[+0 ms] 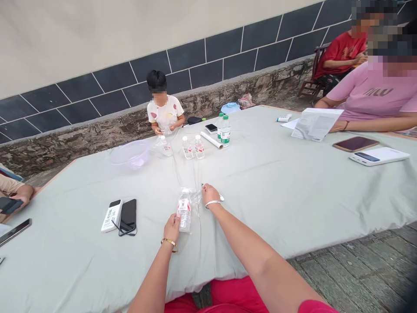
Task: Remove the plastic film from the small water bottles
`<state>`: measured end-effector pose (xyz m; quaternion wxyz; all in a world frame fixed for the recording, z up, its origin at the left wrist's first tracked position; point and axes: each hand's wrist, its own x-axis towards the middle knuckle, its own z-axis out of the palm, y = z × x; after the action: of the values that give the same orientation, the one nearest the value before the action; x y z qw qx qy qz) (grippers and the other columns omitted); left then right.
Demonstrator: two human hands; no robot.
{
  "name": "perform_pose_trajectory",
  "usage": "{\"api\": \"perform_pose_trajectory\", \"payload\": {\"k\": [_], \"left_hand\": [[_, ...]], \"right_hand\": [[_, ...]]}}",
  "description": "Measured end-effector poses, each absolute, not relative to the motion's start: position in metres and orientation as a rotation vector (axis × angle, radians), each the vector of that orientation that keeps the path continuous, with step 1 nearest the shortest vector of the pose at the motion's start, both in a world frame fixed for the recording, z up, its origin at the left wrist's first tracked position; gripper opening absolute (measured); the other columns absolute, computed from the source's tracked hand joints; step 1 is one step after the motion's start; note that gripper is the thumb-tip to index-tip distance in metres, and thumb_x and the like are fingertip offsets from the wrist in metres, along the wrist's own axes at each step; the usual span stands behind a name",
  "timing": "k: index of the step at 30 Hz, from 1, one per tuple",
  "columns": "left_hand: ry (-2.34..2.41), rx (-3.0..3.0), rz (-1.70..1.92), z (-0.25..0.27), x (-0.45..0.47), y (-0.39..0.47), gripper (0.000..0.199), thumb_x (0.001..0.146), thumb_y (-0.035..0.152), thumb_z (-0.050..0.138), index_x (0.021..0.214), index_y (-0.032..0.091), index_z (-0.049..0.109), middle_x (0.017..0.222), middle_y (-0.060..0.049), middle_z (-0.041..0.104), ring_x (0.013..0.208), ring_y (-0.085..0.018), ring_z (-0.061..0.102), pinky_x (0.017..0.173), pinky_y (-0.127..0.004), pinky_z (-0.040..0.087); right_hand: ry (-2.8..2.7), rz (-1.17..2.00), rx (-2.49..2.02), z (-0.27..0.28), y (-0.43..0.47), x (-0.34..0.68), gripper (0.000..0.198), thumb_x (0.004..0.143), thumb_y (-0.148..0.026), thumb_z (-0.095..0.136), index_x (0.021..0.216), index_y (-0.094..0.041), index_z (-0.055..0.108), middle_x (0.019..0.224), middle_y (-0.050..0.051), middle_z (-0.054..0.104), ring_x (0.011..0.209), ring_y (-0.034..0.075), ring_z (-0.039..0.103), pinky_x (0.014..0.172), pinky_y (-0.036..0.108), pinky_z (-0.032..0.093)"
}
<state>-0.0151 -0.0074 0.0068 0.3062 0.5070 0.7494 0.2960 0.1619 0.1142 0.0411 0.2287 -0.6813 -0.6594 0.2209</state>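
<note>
My left hand (pixel 172 227) is closed round the lower side of a clear plastic bottle (pixel 184 208) with a red and white label. The bottle leans on the table with its cap pointing away from me. Thin clear plastic film (pixel 196 201) lies round the bottle and stretches toward my right hand (pixel 210 194). The right hand is closed just right of the bottle. A small dark tip shows at its fingers and a whitish end sticks out behind it; what it holds is mostly hidden.
Two similar bottles (pixel 193 148) stand farther back, near a film roll (pixel 211 140) and two green-capped bottles (pixel 224 130). A clear basin (pixel 130 154) is at far left. A power bank (pixel 111 216) and phone (pixel 128 215) lie left. People sit around the cloth-covered table (pixel 260 195).
</note>
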Motion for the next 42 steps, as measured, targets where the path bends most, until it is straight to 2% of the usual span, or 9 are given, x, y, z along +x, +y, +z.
{"api": "perform_pose_trajectory", "payload": {"k": [7,11,16,20,23,25,33,37,42], "left_hand": [[1.944,1.273,0.793,0.01,-0.016,-0.007,0.039,0.087,0.045,0.028,0.095,0.02,0.057,0.093,-0.006,0.067,0.086,-0.019,0.062,0.071,-0.029,0.049],[1.948,1.179,0.724,0.016,-0.019,-0.01,0.044,0.088,0.045,0.022,0.101,0.019,0.055,0.088,-0.008,0.066,0.068,-0.017,0.064,0.052,-0.027,0.047],[1.969,1.154,0.576,0.033,-0.037,-0.005,0.041,0.088,0.042,0.025,0.1,0.018,0.056,0.081,-0.01,0.067,0.057,-0.018,0.064,0.051,-0.028,0.045],[2.088,1.257,0.52,0.044,-0.037,0.009,0.044,0.084,0.049,0.033,0.107,0.018,0.055,0.101,-0.015,0.065,0.084,-0.024,0.065,0.068,-0.031,0.046],[2.165,1.373,0.528,0.042,-0.027,0.014,0.065,0.073,0.059,0.05,0.123,0.018,0.045,0.125,-0.018,0.052,0.108,-0.028,0.055,0.083,-0.034,0.043],[2.191,1.378,0.537,0.038,-0.024,0.014,0.069,0.068,0.058,0.056,0.123,0.017,0.045,0.124,-0.018,0.053,0.11,-0.028,0.054,0.084,-0.033,0.042],[2.184,1.315,0.435,0.042,-0.055,0.003,0.041,0.082,0.052,0.037,0.09,0.018,0.059,0.093,-0.011,0.068,0.083,-0.024,0.064,0.069,-0.031,0.046],[2.311,1.344,0.364,0.052,-0.07,0.001,0.044,0.081,0.048,0.04,0.105,0.015,0.058,0.105,-0.018,0.064,0.1,-0.031,0.059,0.081,-0.038,0.042],[2.416,1.379,0.416,0.063,-0.072,0.001,0.049,0.087,0.042,0.029,0.125,0.016,0.046,0.122,-0.017,0.055,0.112,-0.025,0.054,0.088,-0.034,0.039]], "right_hand": [[-1.919,0.561,-1.416,0.048,0.055,0.13,0.049,0.09,-0.037,0.032,0.135,-0.016,0.035,0.131,0.011,0.047,0.116,0.02,0.047,0.096,0.032,0.037],[-2.218,0.653,-1.529,0.019,0.019,0.125,0.068,0.089,-0.054,0.023,0.145,-0.014,0.016,0.146,0.014,0.03,0.136,0.026,0.021,0.109,0.047,0.016],[-2.537,0.564,-1.471,-0.005,0.019,0.143,0.059,0.091,-0.049,0.022,0.142,-0.021,0.027,0.15,0.008,0.022,0.139,0.023,0.013,0.108,0.056,-0.008],[-2.572,0.523,-1.468,-0.006,0.022,0.149,0.058,0.09,-0.045,0.024,0.143,-0.021,0.025,0.15,0.007,0.019,0.139,0.023,0.011,0.108,0.056,-0.007],[-2.564,0.508,-1.45,-0.005,0.021,0.148,0.057,0.09,-0.043,0.024,0.143,-0.021,0.025,0.15,0.007,0.019,0.139,0.022,0.01,0.108,0.055,-0.006],[-2.562,0.506,-1.438,-0.006,0.02,0.147,0.056,0.09,-0.042,0.025,0.142,-0.022,0.027,0.15,0.007,0.02,0.139,0.022,0.011,0.108,0.055,-0.006],[-2.584,0.511,-1.374,-0.007,0.023,0.147,0.048,0.091,-0.035,0.028,0.138,-0.029,0.035,0.149,0.006,0.023,0.138,0.022,0.015,0.106,0.06,-0.005],[-2.573,0.511,-1.377,-0.005,0.023,0.147,0.048,0.09,-0.034,0.03,0.138,-0.028,0.035,0.149,0.006,0.024,0.138,0.022,0.017,0.107,0.059,-0.004],[-2.579,0.501,-1.382,-0.006,0.024,0.147,0.049,0.09,-0.034,0.029,0.138,-0.027,0.035,0.149,0.007,0.025,0.137,0.024,0.018,0.106,0.059,-0.005]]}}
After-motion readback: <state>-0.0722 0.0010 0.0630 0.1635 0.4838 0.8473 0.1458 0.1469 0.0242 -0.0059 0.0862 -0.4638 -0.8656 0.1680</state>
